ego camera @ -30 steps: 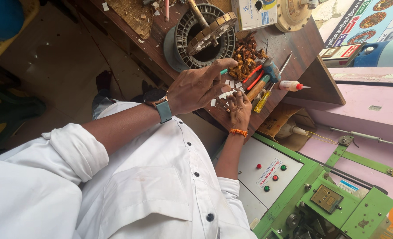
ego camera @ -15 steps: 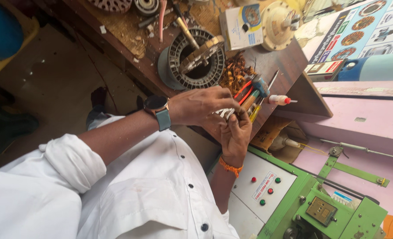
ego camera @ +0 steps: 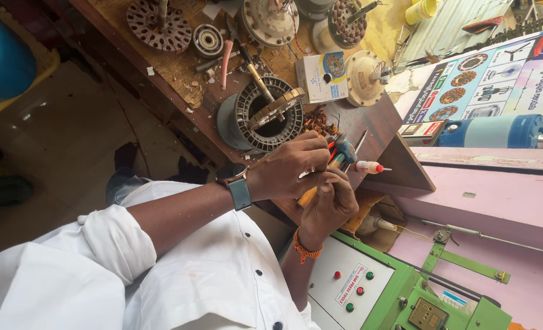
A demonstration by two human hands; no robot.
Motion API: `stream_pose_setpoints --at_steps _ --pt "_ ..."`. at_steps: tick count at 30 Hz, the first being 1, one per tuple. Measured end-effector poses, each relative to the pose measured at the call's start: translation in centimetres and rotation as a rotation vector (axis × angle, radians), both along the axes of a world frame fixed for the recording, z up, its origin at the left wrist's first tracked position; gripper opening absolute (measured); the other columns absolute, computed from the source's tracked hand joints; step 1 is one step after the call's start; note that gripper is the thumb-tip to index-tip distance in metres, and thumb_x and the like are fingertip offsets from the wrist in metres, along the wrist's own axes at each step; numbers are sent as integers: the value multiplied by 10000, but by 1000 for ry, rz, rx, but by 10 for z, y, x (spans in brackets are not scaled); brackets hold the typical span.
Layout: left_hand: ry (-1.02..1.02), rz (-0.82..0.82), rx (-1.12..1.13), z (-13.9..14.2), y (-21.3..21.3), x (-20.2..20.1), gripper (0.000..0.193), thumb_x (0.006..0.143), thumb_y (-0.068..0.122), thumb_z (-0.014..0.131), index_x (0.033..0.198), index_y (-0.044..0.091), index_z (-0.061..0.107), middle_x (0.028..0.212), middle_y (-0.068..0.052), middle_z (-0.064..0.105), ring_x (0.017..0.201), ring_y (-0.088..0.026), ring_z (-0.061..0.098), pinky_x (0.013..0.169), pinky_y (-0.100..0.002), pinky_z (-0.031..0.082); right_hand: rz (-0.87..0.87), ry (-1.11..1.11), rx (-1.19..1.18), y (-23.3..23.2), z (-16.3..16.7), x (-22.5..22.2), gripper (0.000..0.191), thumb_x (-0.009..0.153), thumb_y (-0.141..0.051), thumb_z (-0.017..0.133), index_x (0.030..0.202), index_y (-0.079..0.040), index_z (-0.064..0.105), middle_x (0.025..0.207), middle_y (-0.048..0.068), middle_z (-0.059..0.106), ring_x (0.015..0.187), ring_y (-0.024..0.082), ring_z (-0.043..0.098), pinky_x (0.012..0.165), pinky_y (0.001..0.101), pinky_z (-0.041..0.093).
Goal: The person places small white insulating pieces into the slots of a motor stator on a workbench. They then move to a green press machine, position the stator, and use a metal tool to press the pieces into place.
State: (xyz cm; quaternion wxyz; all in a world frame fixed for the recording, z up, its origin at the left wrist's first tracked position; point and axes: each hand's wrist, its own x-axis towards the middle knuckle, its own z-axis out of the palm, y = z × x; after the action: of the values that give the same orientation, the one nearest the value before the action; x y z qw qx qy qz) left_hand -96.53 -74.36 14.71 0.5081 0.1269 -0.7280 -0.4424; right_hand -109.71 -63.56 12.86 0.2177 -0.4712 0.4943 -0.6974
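My left hand point(ego camera: 290, 171), with a dark watch point(ego camera: 238, 186) on its wrist, is curled over the bench edge with its fingertips against my right hand. My right hand point(ego camera: 329, 205), with an orange thread band point(ego camera: 305, 247) at the wrist, is cupped palm-up just below it. Both pinch small white pieces point(ego camera: 309, 175) between them, mostly hidden by the fingers. Under the hands lie screwdrivers with red, blue and yellow handles point(ego camera: 343, 150). A grey motor stator point(ego camera: 260, 116) with a tool resting in it stands just beyond my left hand.
The wooden bench point(ego camera: 186, 73) holds more stators, a bearing point(ego camera: 208, 40), a small box point(ego camera: 323, 76), copper wire scraps and a white tube with a red tip point(ego camera: 369, 166). A green machine with a button panel point(ego camera: 357, 284) stands by my right arm. A blue cylinder point(ego camera: 491, 131) lies on a pink shelf.
The view has swung so more of the bench shows. My hands have closed tighter together, and the white pieces that lay open in my right palm are now mostly covered.
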Motion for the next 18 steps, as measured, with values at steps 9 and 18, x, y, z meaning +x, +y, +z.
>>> stream_pose_setpoints --at_steps 9,18 --pt "-83 242 88 -25 -15 18 195 911 266 821 973 114 717 1125 -103 565 1111 -268 545 972 -404 486 92 -373 249 -26 -5 3 147 951 -31 774 967 71 670 1118 153 668 948 189 711 897 319 618" --pt "-375 305 194 -61 -53 30 583 882 49 718 1437 38 538 1239 -192 641 1180 -371 618 1015 -475 509 30 251 464 -111 -19 11 172 931 -129 773 1011 16 725 987 92 756 862 118 752 797 249 630"
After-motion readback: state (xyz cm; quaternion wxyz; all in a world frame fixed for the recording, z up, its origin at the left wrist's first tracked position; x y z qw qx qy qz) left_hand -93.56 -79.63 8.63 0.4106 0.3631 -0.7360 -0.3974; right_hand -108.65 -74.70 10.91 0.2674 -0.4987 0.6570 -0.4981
